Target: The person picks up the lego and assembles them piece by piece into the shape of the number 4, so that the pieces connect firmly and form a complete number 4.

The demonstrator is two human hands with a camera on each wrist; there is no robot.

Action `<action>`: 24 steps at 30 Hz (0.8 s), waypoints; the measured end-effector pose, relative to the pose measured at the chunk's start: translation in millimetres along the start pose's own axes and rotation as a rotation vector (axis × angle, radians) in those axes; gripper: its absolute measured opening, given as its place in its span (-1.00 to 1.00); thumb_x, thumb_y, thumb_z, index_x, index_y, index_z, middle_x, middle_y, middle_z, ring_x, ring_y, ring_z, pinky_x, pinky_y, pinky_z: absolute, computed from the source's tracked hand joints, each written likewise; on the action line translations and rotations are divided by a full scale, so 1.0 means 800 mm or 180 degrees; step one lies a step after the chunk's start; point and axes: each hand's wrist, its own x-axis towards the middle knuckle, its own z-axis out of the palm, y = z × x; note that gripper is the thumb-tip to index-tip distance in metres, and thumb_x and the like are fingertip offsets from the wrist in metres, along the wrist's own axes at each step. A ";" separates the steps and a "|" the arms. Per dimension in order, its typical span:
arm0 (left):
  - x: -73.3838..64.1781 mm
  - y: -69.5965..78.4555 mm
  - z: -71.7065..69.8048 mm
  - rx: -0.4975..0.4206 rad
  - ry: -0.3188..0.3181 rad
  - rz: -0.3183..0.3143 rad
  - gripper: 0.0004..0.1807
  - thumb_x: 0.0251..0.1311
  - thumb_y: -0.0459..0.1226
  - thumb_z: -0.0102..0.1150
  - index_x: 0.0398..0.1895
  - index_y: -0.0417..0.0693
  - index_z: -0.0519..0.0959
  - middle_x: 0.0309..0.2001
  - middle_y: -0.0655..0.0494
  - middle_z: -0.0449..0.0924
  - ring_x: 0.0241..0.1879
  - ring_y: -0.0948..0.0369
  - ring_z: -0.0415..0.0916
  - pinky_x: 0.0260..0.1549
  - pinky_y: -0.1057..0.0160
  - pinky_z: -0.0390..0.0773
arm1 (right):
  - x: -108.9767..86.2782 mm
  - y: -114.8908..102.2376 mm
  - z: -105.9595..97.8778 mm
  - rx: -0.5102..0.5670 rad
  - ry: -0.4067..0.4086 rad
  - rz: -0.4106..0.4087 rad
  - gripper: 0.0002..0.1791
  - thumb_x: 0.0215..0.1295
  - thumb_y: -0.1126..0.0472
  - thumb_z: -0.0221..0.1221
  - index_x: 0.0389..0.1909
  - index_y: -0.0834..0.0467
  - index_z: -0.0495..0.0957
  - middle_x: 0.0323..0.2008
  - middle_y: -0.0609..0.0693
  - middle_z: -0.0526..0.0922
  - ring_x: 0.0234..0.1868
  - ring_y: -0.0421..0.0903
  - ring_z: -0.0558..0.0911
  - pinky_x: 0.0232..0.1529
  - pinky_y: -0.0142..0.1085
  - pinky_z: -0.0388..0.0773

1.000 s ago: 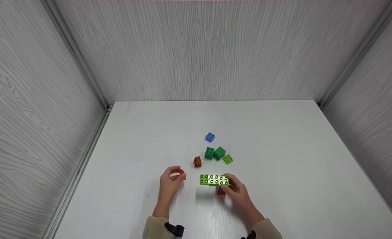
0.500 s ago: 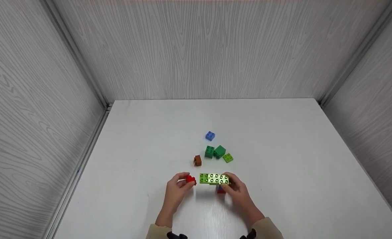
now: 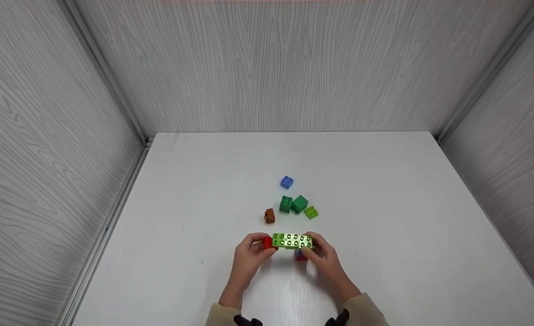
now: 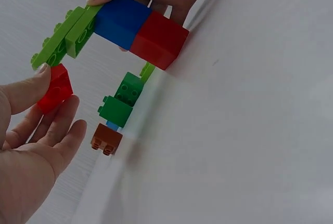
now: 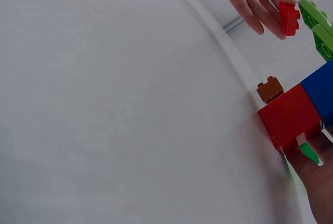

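My left hand point(image 3: 247, 259) pinches a small red building brick point(image 4: 56, 90) between thumb and fingers. That brick is just under the left end of a long lime green building plate point(image 3: 289, 240); whether they touch I cannot tell. With thumb and fingers, my right hand point(image 3: 326, 260) grips the stack that carries this plate. In the left wrist view the stack shows a shorter lime piece point(image 4: 82, 34) under the long plate, then a blue brick point(image 4: 123, 21) and a red brick point(image 4: 159, 39) at the bottom. Most right-hand fingers are hidden behind the stack.
Beyond the hands on the white table point(image 3: 194, 181) lie a brown brick point(image 3: 270, 216), two green bricks point(image 3: 286, 204), a small lime plate point(image 3: 311, 212) and, farthest back, a small blue brick point(image 3: 287, 182). Grey wood-grain walls point(image 3: 267, 68) enclose the table's back and sides.
My left hand has moved right with the red brick, bringing it to the long lime plate's left end. The right hand has kept its grip on the stack, nearly still.
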 end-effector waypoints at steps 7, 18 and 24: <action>0.000 -0.001 0.005 -0.0164 -0.0074 -0.0022 -0.49 -0.04 -0.41 0.36 0.02 -0.28 0.42 -0.01 -0.10 0.45 -0.03 0.07 0.51 -0.11 0.25 0.53 | 0.001 -0.002 -0.001 0.0098 -0.0060 0.0024 -0.61 0.30 0.29 0.12 0.11 0.32 0.36 -0.04 0.16 0.46 -0.06 -0.12 0.50 -0.04 -0.37 0.47; 0.002 -0.012 0.008 -0.0426 -0.0223 0.0062 -0.47 -0.02 -0.35 0.36 0.06 -0.25 0.42 0.04 -0.13 0.44 0.01 0.05 0.49 -0.12 0.20 0.54 | 0.007 -0.012 -0.003 -0.0153 -0.0146 -0.0102 -0.70 0.27 0.31 0.14 -0.01 0.30 0.39 -0.15 0.09 0.49 -0.17 -0.09 0.49 -0.14 -0.31 0.47; 0.006 -0.017 0.009 -0.0496 -0.0278 0.0061 -0.49 0.01 -0.40 0.32 0.09 -0.22 0.43 0.05 -0.10 0.45 0.03 0.04 0.48 -0.12 0.20 0.54 | 0.007 -0.015 -0.003 -0.0241 -0.0173 -0.0151 -0.70 0.28 0.31 0.13 0.00 0.30 0.38 -0.16 0.11 0.48 -0.20 -0.10 0.48 -0.16 -0.31 0.48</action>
